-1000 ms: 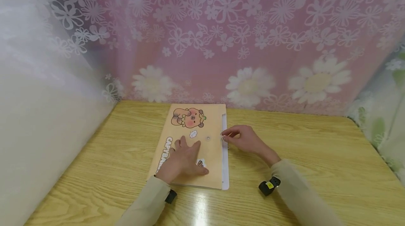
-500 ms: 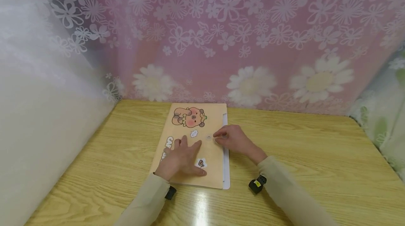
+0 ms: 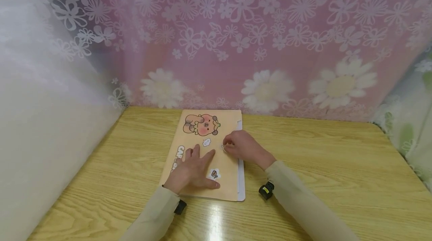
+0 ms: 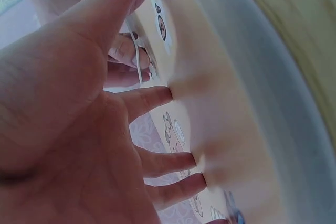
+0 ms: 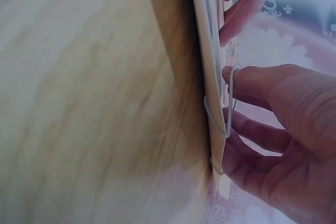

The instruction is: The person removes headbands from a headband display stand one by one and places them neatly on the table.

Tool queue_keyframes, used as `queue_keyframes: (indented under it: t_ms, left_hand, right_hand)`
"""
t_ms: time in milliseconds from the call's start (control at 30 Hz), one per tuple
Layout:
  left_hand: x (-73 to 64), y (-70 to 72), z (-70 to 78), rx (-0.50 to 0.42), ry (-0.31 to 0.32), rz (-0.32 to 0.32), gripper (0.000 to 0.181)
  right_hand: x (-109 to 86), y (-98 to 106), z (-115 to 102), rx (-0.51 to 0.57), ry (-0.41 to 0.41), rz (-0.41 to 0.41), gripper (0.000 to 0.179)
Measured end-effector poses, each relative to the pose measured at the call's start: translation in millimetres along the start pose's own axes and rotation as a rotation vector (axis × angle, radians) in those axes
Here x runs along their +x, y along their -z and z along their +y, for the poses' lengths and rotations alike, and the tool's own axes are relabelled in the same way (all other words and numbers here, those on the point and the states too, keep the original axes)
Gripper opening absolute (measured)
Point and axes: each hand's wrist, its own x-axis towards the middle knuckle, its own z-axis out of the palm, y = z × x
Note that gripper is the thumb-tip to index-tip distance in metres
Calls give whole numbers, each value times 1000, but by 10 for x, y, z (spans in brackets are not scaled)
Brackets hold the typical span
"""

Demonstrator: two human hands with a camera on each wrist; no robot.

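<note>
An orange document folder with a cartoon capybara lies on the wooden table. My left hand presses on its cover with spread fingers; in the left wrist view the fingertips touch the surface. My right hand is over the folder's right part, thumb and finger at the small round button near the edge. In the right wrist view the right hand pinches a white elastic cord, which loops from the folder's edge. Part of the cord is hidden by the fingers.
The wooden table extends to both sides of the folder. A pink floral curtain stands behind the table, with a pale sheet along the left. White inner sheets show along the folder's right edge.
My right hand has moved left with the cord, from beyond the folder's right edge to the button on the cover. The left hand has stayed in place on the folder.
</note>
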Motion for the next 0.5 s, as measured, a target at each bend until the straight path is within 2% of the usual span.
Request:
queue_keyframes:
  t_ms: [267,367,500]
  left_hand:
    - [27,-16,-16,5,-4,-9,103]
    - [28,-15,-16,-5,-8,-10,103]
    - [25,-5,-17,-4,-9,-13,103]
  right_hand:
    - [90,-29,-49,-72,-23,-46,13]
    - [115,-37,-50,-74,-43,-63,12]
    - [141,-34,-38,-66,-30,-73,12]
